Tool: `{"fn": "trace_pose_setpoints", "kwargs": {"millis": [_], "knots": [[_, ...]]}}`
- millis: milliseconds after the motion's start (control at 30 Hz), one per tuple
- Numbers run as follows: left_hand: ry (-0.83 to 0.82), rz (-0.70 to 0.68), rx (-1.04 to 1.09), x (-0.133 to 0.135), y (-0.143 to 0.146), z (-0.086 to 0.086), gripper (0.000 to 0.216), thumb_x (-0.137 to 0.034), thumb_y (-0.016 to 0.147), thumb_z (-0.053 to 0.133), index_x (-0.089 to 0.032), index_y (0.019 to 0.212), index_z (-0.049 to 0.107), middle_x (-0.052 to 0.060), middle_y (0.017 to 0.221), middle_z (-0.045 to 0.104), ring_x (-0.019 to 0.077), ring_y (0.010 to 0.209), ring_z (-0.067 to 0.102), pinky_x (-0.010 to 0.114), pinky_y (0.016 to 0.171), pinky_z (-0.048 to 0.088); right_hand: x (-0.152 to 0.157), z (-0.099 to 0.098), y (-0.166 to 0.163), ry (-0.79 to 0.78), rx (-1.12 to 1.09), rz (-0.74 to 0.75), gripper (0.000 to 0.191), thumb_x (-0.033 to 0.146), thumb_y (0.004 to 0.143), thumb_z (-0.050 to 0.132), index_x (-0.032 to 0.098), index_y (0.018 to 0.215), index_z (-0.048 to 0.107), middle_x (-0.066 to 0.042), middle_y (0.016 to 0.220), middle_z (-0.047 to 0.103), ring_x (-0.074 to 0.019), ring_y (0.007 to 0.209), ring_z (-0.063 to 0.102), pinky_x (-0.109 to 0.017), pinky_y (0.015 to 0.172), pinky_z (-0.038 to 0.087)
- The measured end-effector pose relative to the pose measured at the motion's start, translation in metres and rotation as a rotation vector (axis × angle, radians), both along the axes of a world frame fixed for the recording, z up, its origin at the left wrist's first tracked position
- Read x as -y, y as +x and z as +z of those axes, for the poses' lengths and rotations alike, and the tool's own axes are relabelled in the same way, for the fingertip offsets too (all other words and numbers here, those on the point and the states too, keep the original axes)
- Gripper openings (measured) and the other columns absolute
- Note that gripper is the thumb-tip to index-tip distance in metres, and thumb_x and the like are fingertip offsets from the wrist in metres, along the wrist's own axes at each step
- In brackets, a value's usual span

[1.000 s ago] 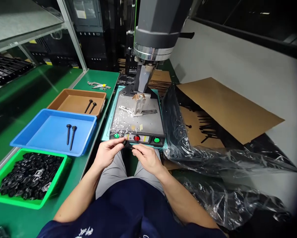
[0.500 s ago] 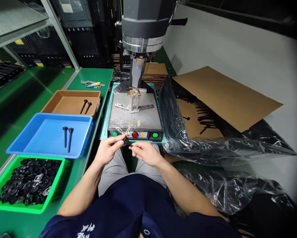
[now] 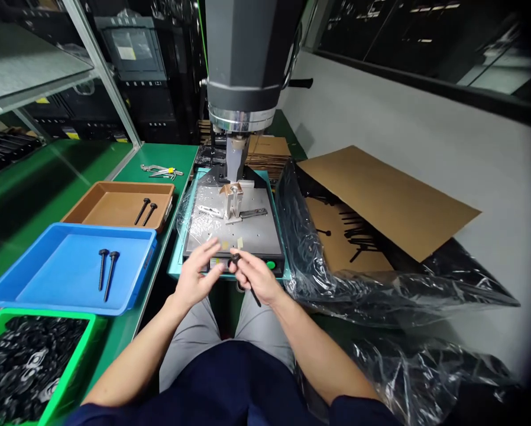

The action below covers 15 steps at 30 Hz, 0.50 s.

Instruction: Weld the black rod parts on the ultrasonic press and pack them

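My right hand (image 3: 257, 276) grips a black rod with a round knobbed head (image 3: 235, 258); its shaft slants down past my palm. Beside it, my left hand (image 3: 198, 273) has its fingers apart and nothing in them. Both hands are over the front edge of the press machine (image 3: 190, 244). A metal fixture (image 3: 233, 204) stands on the machine's plate, under the grey press horn (image 3: 235, 163). Two similar black rods (image 3: 106, 275) lie in the blue tray (image 3: 48, 260), and two more (image 3: 145, 212) are in the brown tray (image 3: 101, 204).
A green bin (image 3: 81, 349) of small black parts stands front left. Pliers and hex keys (image 3: 161, 171) lie on the green bench. To the right, a plastic-lined box (image 3: 301, 260) holds several black rods under a cardboard sheet (image 3: 385, 201). A green button (image 3: 271, 265) shows beside my right hand.
My left hand has let go and its fingers have spread. The rod is now in my right hand alone, with its head up. The camera view has tilted upward.
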<state>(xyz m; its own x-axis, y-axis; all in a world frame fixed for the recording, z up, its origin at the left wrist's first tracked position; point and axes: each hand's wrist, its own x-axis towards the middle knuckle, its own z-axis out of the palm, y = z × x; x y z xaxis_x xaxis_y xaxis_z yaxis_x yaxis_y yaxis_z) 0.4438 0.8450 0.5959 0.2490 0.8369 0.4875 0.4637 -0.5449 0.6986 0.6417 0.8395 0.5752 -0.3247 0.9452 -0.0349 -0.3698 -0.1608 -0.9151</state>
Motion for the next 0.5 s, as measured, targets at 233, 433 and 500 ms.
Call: {"fn": "trace_pose_setpoints", "kwargs": {"millis": [233,433,500], "knots": [[-0.025,0.287,-0.400,-0.105,-0.027,-0.072,0.061,-0.044,0.080,0.067,-0.017,0.135,0.058,0.019,0.153,0.041,0.0438,0.145,0.029,0.065,0.113,0.028,-0.131,0.030,0.017,0.354,0.111,-0.428,0.045,0.047,0.072,0.076,0.021,0.104,0.057,-0.006,0.092,0.070,-0.0211,0.097,0.064,-0.036,0.091,0.049],[0.039,0.233,-0.510,-0.103,-0.036,-0.111,0.043,-0.043,0.090,0.055,-0.022,0.126,0.066,0.014,0.142,0.056,0.0406,0.139,0.040,0.064,0.112,0.031,-0.201,0.025,0.007,0.440,0.264,-0.454,0.038,0.045,0.071,0.071,0.021,0.095,0.054,-0.009,0.101,0.072,-0.0227,0.099,0.065,-0.039,0.094,0.047],[0.060,0.202,-0.498,-0.093,-0.040,-0.113,0.041,-0.042,0.090,0.055,-0.023,0.124,0.067,0.012,0.141,0.058,0.0397,0.138,0.042,0.064,0.112,0.031,-0.211,0.021,0.005,0.456,0.275,-0.472,0.036,0.043,0.071,0.070,0.021,0.094,0.054,-0.009,0.103,0.071,-0.0225,0.100,0.065,-0.037,0.092,0.047]]}}
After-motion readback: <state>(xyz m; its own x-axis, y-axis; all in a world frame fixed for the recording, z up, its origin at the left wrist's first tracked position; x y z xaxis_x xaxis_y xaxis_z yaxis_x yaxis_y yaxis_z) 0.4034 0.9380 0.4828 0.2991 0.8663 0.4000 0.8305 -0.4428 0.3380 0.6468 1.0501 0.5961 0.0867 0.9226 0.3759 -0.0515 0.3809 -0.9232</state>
